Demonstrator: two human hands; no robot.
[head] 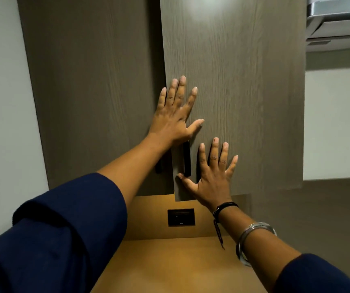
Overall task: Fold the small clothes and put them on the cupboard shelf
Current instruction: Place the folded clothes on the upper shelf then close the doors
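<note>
Socket print [181, 223] below cupboard door [243, 81] illegible

No legible text; only a tiny, illegible white marking [181, 223] on the black wall panel [181, 214]

One wide-angle view, worn on the head, faces forward onto the cupboard doors [233, 92] from close up. The counter [169, 269] lies beneath, along the lower edge.

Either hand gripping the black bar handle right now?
No: left hand and right hand press flat, fingers straight, on the grey-brown wood-grain cupboard door.
</note>
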